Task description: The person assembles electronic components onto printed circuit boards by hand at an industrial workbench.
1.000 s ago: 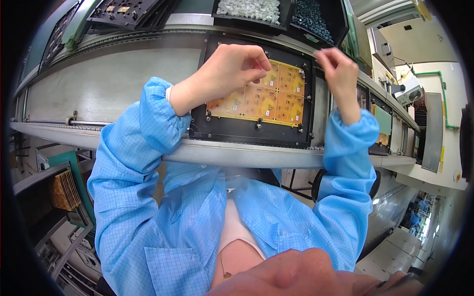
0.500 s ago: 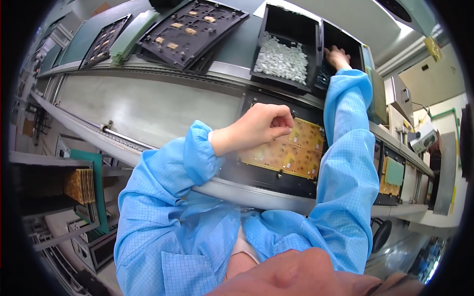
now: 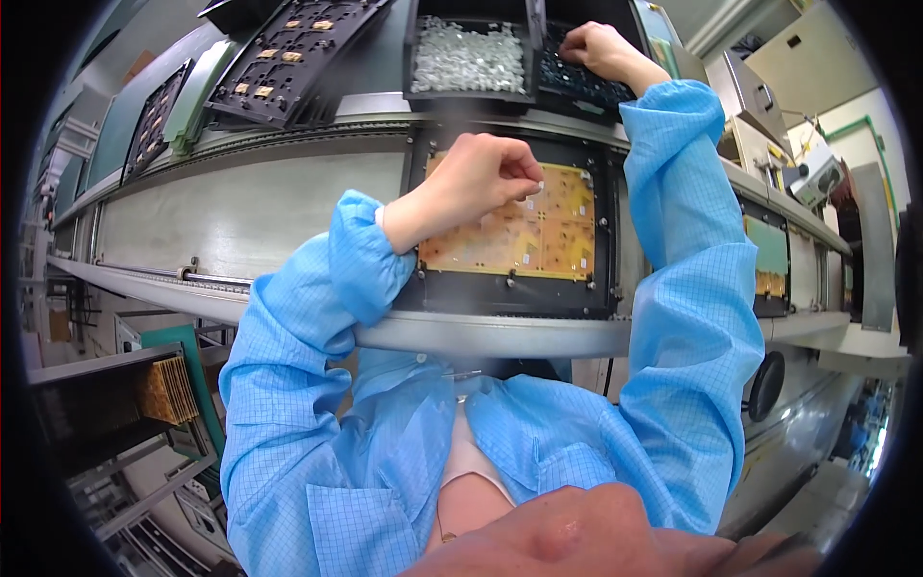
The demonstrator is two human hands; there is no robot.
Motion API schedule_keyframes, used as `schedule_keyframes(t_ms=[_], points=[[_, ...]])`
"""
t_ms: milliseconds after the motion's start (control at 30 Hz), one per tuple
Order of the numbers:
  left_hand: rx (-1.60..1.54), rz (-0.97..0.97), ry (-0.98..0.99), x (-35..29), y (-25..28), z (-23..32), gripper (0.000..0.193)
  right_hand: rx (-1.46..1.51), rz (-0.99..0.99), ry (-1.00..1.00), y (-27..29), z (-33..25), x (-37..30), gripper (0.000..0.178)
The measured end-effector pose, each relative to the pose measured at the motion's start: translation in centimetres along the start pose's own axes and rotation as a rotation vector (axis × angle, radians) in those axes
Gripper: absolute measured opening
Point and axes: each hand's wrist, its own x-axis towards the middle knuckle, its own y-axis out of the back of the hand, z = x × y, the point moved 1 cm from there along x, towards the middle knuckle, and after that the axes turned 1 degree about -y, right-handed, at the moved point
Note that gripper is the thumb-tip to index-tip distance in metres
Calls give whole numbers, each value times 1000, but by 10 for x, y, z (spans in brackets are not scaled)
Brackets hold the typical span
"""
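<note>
My left hand [image 3: 486, 178] hovers over a yellow circuit board panel [image 3: 562, 255], thumb and forefinger pinched on a tiny white part [image 3: 539, 186]. The panel lies in a black carrier frame [image 3: 461, 293] with small knobs along its edges. My right hand [image 3: 604, 50] reaches into a black bin of small dark parts [image 3: 567, 69]. Its fingers are bent together among those parts, and what they grip, if anything, is hidden. Next to that bin, on its left, stands another black bin [image 3: 468, 96] filled with small white translucent parts [image 3: 469, 56].
A metal conveyor rail [image 3: 500, 335] runs along my front. At the far left are black carriers [image 3: 288, 62] with small tan pieces and green sheets [image 3: 197, 96]. Further right on the line sits another carrier with a green-covered board [image 3: 767, 252]. A rack of boards [image 3: 168, 389] stands lower left.
The view has shifted, so bins and panel appear further left. My left fingertips now point down over the panel, with a white part showing. My right hand is still in the dark-parts bin.
</note>
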Motion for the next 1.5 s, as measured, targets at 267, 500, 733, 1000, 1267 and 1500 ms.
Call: schedule_keyframes(t_ms=[267, 500, 733, 1000, 1267, 1500], points=[[380, -108, -48, 38, -62, 7, 19, -474, 389, 274, -19, 5, -28, 11], [527, -143, -31, 41, -89, 4, 11, 138, 648, 150, 2, -33, -99, 8], [700, -192, 7, 47, -97, 17, 9, 325, 629, 107, -11, -32, -173, 11], [903, -204, -58, 50, -107, 18, 7, 476, 586, 19, -34, -36, -217, 13], [792, 182, -302, 39, -64, 16, 7, 997, 290, -164, -46, -39, -264, 18], [1043, 398, -199, 80, 45, -32, 15, 1311, 125, -333, -59, -46, -284, 24]])
